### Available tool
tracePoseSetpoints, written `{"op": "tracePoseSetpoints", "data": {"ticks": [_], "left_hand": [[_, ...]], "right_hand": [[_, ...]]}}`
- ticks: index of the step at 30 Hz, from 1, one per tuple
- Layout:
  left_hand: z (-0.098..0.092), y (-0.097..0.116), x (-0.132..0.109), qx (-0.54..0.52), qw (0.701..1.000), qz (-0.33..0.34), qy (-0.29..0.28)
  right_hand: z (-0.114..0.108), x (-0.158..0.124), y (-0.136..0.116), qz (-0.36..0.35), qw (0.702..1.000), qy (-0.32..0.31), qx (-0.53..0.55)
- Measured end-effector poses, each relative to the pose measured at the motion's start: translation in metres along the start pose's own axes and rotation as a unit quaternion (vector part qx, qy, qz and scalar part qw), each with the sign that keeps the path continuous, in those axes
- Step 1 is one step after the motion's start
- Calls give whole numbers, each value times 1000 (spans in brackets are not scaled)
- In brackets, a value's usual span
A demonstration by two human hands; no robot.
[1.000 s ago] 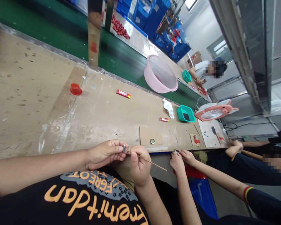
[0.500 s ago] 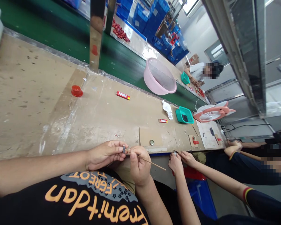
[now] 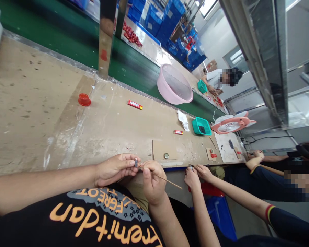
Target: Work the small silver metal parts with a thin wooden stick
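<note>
Barely shifted since a sec ago: my left hand (image 3: pixel 114 169) still pinches a tiny grey part (image 3: pixel 136 162), right hand (image 3: pixel 152 181) clamps a wooden stick (image 3: pixel 167 180) against it, with a co-worker's hands (image 3: pixel 195 176) just right, along the bench edge (image 3: pixel 175 164).

Scuffed tan workbench (image 3: pixel 41 116), red plastic cap (image 3: pixel 84 100), small red packet (image 3: pixel 135 104), crumpled tissue, perhaps (image 3: pixel 183 120), teal basket (image 3: pixel 201 126), cardboard sheet (image 3: pixel 164 151)

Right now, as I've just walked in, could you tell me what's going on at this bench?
At the edge of the workbench, a person pinches a small grey part in their left hand. Their right hand holds a thin wooden stick, its tip right by the part. Next to them, a co-worker's hands handle something small at the bench edge. Further along, another person works at a bench across the aisle.
</note>
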State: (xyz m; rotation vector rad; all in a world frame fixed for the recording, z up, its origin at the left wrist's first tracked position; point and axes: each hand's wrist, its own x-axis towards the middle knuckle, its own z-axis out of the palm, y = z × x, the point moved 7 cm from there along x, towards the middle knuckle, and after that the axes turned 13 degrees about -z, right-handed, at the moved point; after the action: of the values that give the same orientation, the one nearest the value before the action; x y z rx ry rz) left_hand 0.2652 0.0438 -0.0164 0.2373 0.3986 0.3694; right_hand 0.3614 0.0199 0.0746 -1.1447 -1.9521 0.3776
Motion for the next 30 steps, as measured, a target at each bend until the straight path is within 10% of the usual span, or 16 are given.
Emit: {"op": "tracePoseSetpoints", "data": {"ticks": [30], "left_hand": [[-6, 0, 2, -21, 999, 19, 18]], "right_hand": [[4, 0, -4, -26, 1000, -16, -2]]}}
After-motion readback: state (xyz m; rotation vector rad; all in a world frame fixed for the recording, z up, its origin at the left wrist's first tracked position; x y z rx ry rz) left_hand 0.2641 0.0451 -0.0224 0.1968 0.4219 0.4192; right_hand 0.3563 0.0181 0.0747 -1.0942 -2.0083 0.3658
